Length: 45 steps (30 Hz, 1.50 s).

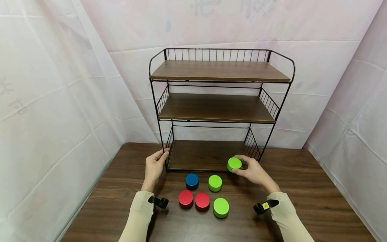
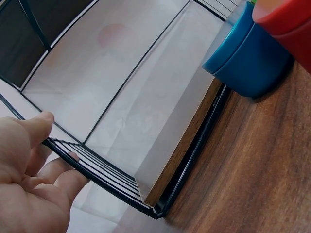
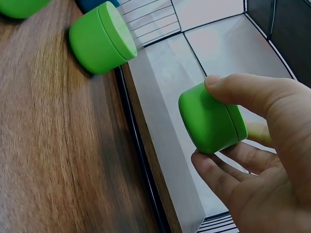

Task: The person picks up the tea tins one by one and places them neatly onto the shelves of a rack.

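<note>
My right hand (image 1: pixel 252 170) pinches a green round lidded tin (image 1: pixel 234 163) between thumb and fingers, at the right front edge of the rack's lowest shelf. In the right wrist view the tin (image 3: pixel 209 119) is tilted and raised off the shelf board. My left hand (image 1: pixel 155 167) grips the left front upright of a black wire shelf rack (image 1: pixel 208 169), thumb on one side and fingers (image 2: pixel 73 182) on the other. In front of the rack stand a blue tin (image 1: pixel 191 181), two red tins, one being the left red tin (image 1: pixel 185 199), and two more green tins, including the nearest one (image 1: pixel 221 207).
The rack has three brown boards: a top shelf (image 1: pixel 217 70), a middle shelf (image 1: pixel 216 107) and a bottom shelf (image 1: pixel 205 153), with wire rails at the sides. It stands on a brown wooden table (image 1: pixel 105 201). White printed cloth (image 1: pixel 75 84) hangs behind and at both sides.
</note>
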Each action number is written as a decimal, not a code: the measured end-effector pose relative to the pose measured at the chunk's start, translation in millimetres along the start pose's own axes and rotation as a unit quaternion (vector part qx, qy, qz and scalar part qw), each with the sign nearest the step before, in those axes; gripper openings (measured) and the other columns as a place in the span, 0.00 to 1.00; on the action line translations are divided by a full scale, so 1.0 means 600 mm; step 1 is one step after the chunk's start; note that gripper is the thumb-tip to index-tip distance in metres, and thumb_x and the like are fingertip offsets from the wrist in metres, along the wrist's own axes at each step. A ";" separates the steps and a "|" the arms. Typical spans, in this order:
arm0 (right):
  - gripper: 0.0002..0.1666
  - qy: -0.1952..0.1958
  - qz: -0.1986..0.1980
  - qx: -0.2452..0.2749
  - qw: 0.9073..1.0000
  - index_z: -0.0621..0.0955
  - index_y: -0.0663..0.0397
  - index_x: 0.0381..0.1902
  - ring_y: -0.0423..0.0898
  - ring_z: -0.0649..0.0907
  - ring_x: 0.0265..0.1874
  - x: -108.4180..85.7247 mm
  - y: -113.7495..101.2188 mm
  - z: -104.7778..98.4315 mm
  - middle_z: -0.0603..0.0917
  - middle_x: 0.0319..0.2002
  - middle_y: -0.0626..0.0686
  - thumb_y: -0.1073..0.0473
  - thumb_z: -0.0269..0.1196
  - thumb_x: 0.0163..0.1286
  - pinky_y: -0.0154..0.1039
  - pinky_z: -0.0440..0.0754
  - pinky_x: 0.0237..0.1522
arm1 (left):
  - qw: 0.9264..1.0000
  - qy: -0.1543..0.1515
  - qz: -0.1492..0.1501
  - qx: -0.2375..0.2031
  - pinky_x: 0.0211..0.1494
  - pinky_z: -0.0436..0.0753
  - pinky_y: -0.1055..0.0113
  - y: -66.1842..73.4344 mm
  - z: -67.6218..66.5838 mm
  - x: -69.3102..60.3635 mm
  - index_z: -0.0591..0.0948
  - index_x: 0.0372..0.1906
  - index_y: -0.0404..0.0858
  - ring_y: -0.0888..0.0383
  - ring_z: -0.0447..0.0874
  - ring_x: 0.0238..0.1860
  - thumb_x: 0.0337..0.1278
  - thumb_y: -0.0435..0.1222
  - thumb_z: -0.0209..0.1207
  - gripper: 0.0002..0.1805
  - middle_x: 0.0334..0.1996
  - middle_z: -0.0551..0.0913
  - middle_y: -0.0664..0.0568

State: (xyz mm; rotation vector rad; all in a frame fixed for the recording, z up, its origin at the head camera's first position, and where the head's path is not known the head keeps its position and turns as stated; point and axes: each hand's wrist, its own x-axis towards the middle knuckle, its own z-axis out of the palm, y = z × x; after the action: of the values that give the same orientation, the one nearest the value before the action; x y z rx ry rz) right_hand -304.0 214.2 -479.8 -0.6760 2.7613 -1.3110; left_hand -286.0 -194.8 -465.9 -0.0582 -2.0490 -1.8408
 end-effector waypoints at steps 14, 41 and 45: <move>0.39 -0.013 0.007 -0.016 1.000 0.75 0.59 0.71 0.61 0.79 0.64 0.022 0.004 -0.007 0.81 0.64 0.61 0.48 0.72 0.67 0.62 0.78 0.62 | 1.000 0.009 0.002 -0.017 0.57 0.77 0.84 -0.037 -0.003 0.011 0.83 0.56 0.23 0.40 0.72 0.72 0.72 0.29 0.61 0.15 0.66 0.77 0.33; 0.39 0.012 0.013 -0.025 1.000 0.76 0.56 0.70 0.62 0.80 0.63 0.042 0.031 0.008 0.81 0.64 0.62 0.46 0.72 0.67 0.62 0.79 0.60 | 1.000 0.021 0.018 -0.001 0.57 0.80 0.80 -0.050 0.000 0.010 0.87 0.53 0.31 0.51 0.79 0.68 0.69 0.38 0.65 0.16 0.64 0.82 0.40; 0.40 0.014 0.024 -0.027 0.999 0.75 0.58 0.71 0.62 0.80 0.63 0.044 0.034 0.009 0.81 0.65 0.63 0.46 0.72 0.67 0.62 0.80 0.59 | 1.000 0.021 0.021 -0.008 0.57 0.79 0.80 -0.051 0.000 0.011 0.87 0.53 0.30 0.50 0.79 0.68 0.69 0.38 0.65 0.17 0.63 0.82 0.39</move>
State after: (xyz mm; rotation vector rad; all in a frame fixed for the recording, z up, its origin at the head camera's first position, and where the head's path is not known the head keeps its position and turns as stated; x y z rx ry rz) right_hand -334.7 211.8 -494.0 -0.5942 2.8269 -1.2508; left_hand -300.8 -200.4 -492.9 -0.0666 -1.9908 -1.8168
